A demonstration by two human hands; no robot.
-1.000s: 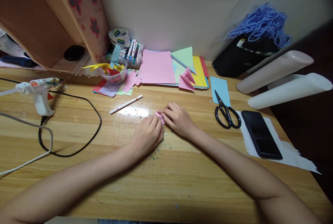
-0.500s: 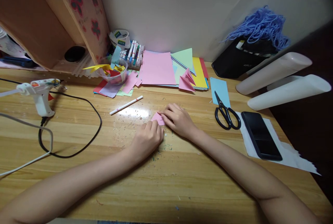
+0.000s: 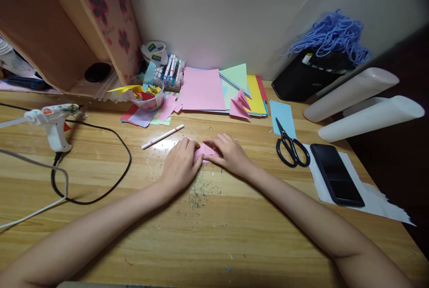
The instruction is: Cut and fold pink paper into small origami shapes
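A small folded piece of pink paper (image 3: pixel 209 150) lies on the wooden table between my two hands. My left hand (image 3: pixel 182 159) is closed on its left side, thumb at the near edge and fingers at the far side. On the right side, my right hand (image 3: pixel 229 153) pinches the same paper with thumb and fingers. Parts of the paper are hidden under the fingers. A white marker (image 3: pixel 162 136) lies just beyond my left hand. Black-handled scissors (image 3: pixel 291 149) rest to the right of my right hand, partly on light blue paper (image 3: pixel 282 117).
A glue gun (image 3: pixel 55 125) with a looping cord stands at left. Behind are a tub of paper scraps (image 3: pixel 146 98), pink sheets (image 3: pixel 204 89) and a folded pink shape (image 3: pixel 240 106). At right lie a black phone (image 3: pixel 336 174) and white tubes (image 3: pixel 372 118).
My left hand has moved up and left from the paper's near edge to its left side, so more of the pink paper shows. My right hand stays nearly in place.
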